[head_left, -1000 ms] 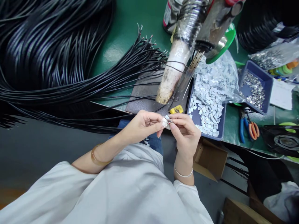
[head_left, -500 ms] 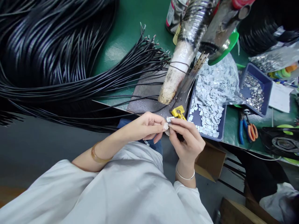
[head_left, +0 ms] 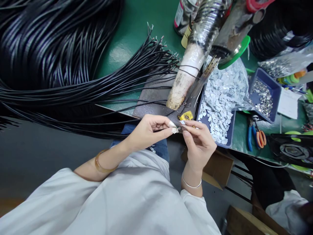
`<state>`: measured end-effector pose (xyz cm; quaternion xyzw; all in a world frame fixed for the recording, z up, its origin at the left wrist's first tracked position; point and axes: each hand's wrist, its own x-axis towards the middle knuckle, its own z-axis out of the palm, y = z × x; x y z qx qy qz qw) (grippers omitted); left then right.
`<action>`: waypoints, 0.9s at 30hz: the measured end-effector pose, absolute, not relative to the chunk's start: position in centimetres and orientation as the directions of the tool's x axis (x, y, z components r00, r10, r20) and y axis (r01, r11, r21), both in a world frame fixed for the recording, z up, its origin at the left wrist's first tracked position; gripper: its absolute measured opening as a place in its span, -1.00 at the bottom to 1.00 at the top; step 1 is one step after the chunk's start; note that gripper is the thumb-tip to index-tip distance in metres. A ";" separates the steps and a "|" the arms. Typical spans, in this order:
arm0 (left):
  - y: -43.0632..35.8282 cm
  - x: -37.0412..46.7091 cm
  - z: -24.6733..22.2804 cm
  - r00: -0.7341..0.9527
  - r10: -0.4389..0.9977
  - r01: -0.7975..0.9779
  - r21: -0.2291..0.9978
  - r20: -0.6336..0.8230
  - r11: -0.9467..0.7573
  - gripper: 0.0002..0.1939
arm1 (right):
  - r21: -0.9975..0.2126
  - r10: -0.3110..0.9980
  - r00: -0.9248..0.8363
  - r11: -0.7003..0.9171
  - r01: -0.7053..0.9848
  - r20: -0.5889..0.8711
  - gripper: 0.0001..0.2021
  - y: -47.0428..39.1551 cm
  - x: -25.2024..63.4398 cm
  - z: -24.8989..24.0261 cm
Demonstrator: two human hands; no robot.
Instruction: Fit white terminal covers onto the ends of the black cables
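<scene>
In the middle of the head view my left hand (head_left: 153,132) is closed in a pinch, white wrapping on its thumb and index fingertips. Thin wire ends (head_left: 178,128) stick out of that pinch toward the right. Facing it, my right hand (head_left: 199,142) pinches a small white piece (head_left: 182,122) between thumb and fingers; it resembles the pieces in the tray. The two sets of fingertips are almost touching. Just beyond them lies a yellow tool part (head_left: 186,116), partly covered by the right fingers. What lies inside the left palm is hidden.
Black cables (head_left: 117,81) fan across the green table (head_left: 122,54) from the left. A wrapped white post (head_left: 181,81) slants over a dark metal plate (head_left: 151,94). Rightward are a tray (head_left: 230,138) of white pieces, a blue bin (head_left: 275,94) of metal parts and pliers (head_left: 249,137).
My fingertips have drawn slightly apart, and thin wire ends now show between them. The white piece has moved a little right with my right fingers. The view has shifted slightly.
</scene>
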<state>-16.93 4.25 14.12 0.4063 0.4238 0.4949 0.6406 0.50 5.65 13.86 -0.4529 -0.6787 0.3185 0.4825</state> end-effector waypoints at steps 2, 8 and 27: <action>4.2 -16.7 14.2 0.133 0.985 -0.250 0.958 -0.107 0.138 -0.87 | -0.863 0.915 -0.157 0.402 0.307 0.371 -0.81 5.5 0.3 14.1; 4.2 -16.3 14.1 0.124 0.991 -0.201 0.977 -0.046 0.071 -0.90 | -0.889 0.924 -0.170 0.376 0.260 0.341 -0.81 5.6 0.2 13.9; 3.5 -15.6 13.7 0.053 0.999 -0.096 0.995 0.005 0.000 -0.88 | -0.681 0.802 -0.122 0.566 0.464 0.584 -0.81 5.2 -0.5 13.3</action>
